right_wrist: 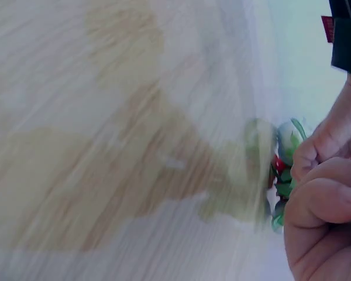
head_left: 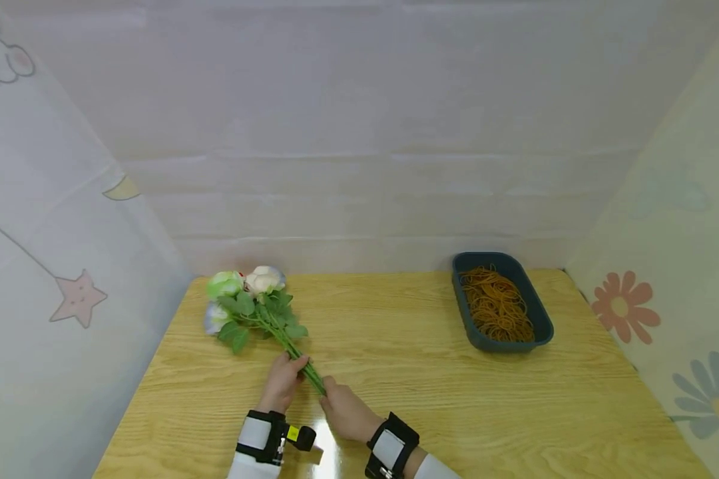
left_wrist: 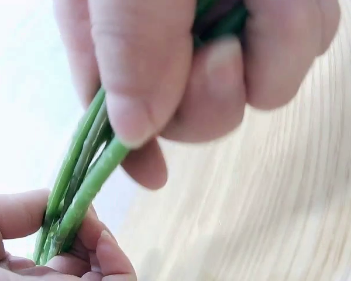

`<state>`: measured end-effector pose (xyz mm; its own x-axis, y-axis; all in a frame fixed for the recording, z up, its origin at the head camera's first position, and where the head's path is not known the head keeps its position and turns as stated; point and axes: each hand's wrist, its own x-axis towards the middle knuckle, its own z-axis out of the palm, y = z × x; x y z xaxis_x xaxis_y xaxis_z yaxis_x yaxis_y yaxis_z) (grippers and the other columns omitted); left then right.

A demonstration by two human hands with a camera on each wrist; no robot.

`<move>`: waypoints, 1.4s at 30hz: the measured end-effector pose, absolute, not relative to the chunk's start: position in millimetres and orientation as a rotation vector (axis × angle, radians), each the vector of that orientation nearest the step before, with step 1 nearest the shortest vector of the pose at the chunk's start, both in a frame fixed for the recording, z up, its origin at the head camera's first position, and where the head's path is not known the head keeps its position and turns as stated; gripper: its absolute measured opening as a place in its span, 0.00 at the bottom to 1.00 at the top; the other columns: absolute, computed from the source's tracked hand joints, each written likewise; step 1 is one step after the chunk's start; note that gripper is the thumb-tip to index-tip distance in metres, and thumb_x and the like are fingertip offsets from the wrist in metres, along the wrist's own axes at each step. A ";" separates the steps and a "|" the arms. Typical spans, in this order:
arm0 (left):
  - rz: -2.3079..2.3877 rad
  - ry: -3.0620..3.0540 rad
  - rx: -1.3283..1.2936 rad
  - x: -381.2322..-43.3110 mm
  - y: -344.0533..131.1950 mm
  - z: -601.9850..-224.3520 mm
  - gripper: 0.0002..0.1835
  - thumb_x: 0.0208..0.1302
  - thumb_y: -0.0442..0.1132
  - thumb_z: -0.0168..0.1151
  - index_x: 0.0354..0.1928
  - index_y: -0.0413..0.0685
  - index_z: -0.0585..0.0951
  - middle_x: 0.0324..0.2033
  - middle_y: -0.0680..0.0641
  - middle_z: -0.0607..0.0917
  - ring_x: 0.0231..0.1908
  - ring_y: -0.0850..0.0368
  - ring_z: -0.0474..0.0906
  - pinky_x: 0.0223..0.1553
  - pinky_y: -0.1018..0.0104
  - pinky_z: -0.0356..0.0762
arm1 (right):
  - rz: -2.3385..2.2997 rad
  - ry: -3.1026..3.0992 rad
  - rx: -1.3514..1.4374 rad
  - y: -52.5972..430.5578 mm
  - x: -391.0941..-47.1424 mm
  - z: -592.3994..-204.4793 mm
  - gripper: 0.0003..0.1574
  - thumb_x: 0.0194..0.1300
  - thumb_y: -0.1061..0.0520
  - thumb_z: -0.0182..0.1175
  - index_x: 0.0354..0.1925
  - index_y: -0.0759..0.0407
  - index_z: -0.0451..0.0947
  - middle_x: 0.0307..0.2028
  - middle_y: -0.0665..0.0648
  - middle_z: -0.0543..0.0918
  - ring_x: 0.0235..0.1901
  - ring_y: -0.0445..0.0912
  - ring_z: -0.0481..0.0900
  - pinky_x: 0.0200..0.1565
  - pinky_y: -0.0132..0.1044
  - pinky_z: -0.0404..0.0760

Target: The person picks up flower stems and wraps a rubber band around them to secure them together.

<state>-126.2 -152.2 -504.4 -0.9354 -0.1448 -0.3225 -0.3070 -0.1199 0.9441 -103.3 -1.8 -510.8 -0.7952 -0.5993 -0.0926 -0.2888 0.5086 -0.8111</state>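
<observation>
A bunch of flowers (head_left: 265, 279) with white, pale green and bluish heads points to the back left, its green leaves (head_left: 239, 313) below the blooms. My left hand (head_left: 283, 380) grips the bundled green stems (left_wrist: 85, 170) partway down, thumb laid along them. Near the stem ends, my right hand (head_left: 349, 407) holds the same bundle between thumb and curled fingers. In the left wrist view the right hand's fingertips (left_wrist: 114, 257) wrap the lower stems. The right wrist view shows the curled right hand large, with part of the blooms beyond it.
A dark blue-grey plastic basket (head_left: 542, 332) stands at the back right of the wooden table (head_left: 395, 332). Many tan rubber bands (head_left: 496, 303) lie heaped in it. Pale cloth walls (head_left: 359, 199) with printed drawings enclose the back and both sides.
</observation>
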 end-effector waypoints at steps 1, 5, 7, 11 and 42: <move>2.203 2.008 -0.490 -125.6 -149.9 -502.9 0.15 0.70 0.32 0.45 0.52 0.26 0.64 0.32 0.51 0.76 0.32 0.64 0.72 0.37 0.70 0.69 | -1.205 2.384 -0.737 2.9 -103.8 -510.6 0.04 0.71 0.63 0.43 0.40 0.63 0.64 0.19 0.44 0.60 0.14 0.33 0.59 0.16 0.24 0.58; 2.198 1.994 -0.362 -125.6 -142.4 -497.0 0.18 0.71 0.35 0.45 0.55 0.27 0.63 0.35 0.50 0.81 0.38 0.63 0.77 0.47 0.65 0.72 | -1.308 2.309 -0.727 24.8 -105.0 -508.2 0.07 0.72 0.60 0.42 0.38 0.63 0.64 0.18 0.44 0.62 0.13 0.33 0.58 0.16 0.22 0.57; 2.201 1.980 -0.310 -126.4 -139.0 -493.6 0.19 0.72 0.38 0.45 0.56 0.29 0.64 0.39 0.49 0.83 0.43 0.61 0.79 0.53 0.60 0.72 | -1.377 2.245 -0.717 37.3 -104.7 -505.9 0.10 0.73 0.59 0.41 0.38 0.66 0.65 0.17 0.45 0.63 0.13 0.33 0.59 0.16 0.22 0.58; 2.281 1.855 -0.185 -131.4 -133.9 -487.0 0.20 0.72 0.46 0.46 0.54 0.36 0.66 0.41 0.52 0.84 0.48 0.60 0.79 0.59 0.56 0.69 | -1.516 2.055 -0.713 63.0 -102.2 -498.2 0.16 0.74 0.58 0.39 0.42 0.73 0.65 0.16 0.46 0.63 0.12 0.33 0.58 0.16 0.22 0.58; 2.829 0.411 0.433 -154.4 -74.6 -464.3 0.25 0.72 0.55 0.23 0.28 0.52 0.67 0.16 0.55 0.48 0.16 0.63 0.39 0.23 0.75 0.42 | -1.803 1.328 -0.760 138.2 -85.6 -505.0 0.16 0.76 0.58 0.30 0.36 0.70 0.55 0.18 0.46 0.56 0.10 0.34 0.52 0.13 0.30 0.51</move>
